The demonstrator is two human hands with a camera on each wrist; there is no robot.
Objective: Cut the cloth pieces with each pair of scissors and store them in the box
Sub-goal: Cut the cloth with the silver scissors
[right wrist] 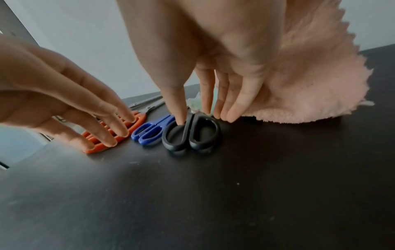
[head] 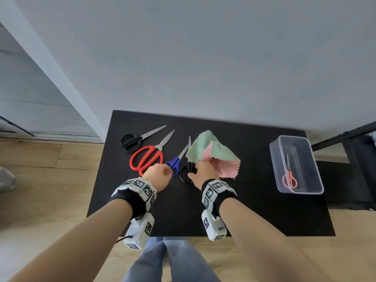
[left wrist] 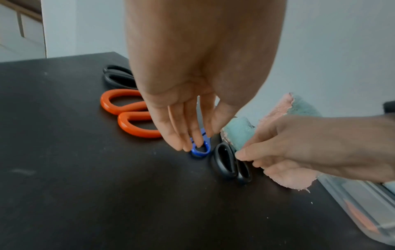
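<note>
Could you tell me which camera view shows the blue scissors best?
The head view: the blue scissors lie whole there, handles to blade tip, between the red scissors and the cloth pieces. The right wrist view shows mainly the blue handles; in the left wrist view the left hand hides all but one loop.

1. Both your forearms reach forward and down, each wrist wrapped in a black band carrying white marker blocks.
2. Your left hand (head: 157, 176) hangs palm-down with its fingers (left wrist: 177, 133) straight and close together, tips pointing down.
3. Your right hand (head: 204, 173) sits just beside it, thumb (right wrist: 178, 104) extended downward and the other fingers straight, tips low.
</note>
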